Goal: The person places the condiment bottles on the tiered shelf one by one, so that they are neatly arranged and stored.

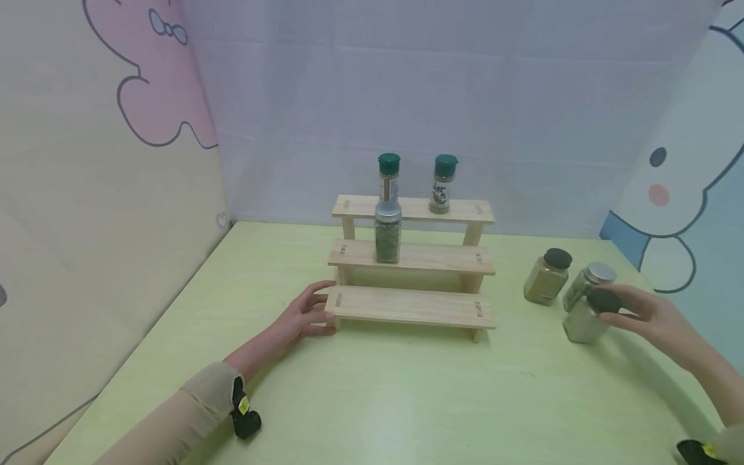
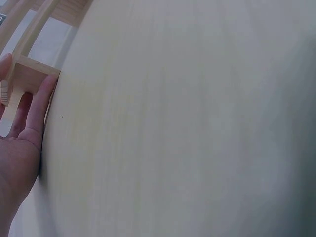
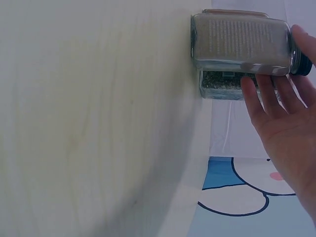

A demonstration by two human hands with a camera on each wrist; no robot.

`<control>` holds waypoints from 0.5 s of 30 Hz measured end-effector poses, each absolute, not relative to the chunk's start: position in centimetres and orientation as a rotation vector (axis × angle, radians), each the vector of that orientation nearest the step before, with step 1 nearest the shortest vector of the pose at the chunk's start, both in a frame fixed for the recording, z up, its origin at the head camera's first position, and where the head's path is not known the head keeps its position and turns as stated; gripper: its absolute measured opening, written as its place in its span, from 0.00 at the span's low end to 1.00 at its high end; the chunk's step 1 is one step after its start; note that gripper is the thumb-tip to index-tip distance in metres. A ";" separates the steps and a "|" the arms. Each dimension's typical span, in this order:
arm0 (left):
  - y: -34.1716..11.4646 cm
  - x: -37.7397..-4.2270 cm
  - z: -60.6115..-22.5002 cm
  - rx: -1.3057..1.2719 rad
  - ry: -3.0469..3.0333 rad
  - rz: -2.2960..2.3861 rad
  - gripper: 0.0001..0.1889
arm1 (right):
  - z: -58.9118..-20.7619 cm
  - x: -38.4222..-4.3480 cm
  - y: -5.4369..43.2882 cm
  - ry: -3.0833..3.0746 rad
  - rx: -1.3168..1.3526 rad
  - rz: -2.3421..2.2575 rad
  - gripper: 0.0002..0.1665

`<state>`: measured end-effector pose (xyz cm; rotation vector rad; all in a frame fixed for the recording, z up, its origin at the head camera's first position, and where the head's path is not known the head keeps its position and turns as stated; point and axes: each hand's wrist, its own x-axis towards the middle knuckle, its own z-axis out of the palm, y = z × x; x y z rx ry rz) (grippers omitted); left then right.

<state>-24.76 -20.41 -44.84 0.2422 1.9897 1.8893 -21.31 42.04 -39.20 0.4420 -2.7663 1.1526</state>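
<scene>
My right hand [image 1: 657,316] pinches a glass spice jar [image 1: 583,325] with pale powder and a black lid, thumb and fingers at the lid. In the right wrist view the jar [image 3: 242,42] lies across the frame with fingertips along its side. Close behind stands a silver-lidded jar [image 1: 578,289], and left of that a black-lidded jar [image 1: 545,281] of brownish powder. My left hand [image 1: 299,318] touches the left end of a three-tier wooden rack [image 1: 430,305]. Nearly straight fingers lie against its end leg [image 2: 32,79] in the left wrist view.
On the top tier are two green-capped shaker bottles, the left one [image 1: 389,165] and the right one [image 1: 443,187]. A silver-topped jar of green herbs [image 1: 387,239] stands on the middle tier. The pale yellow-green table [image 1: 378,400] meets a white cloth [image 1: 360,97] behind.
</scene>
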 end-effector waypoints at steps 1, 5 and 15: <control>-20.4 -24.8 -44.8 0.244 1.989 1.890 0.35 | -39.2 -21.3 42.1 -2.766 0.433 1.148 0.27; -20.4 -24.7 -44.8 0.250 1.980 1.903 0.36 | -39.3 -21.4 41.9 -2.763 0.373 1.102 0.27; -20.4 -24.7 -44.9 0.265 1.983 1.903 0.35 | -38.5 -21.1 40.9 -2.771 0.348 1.039 0.28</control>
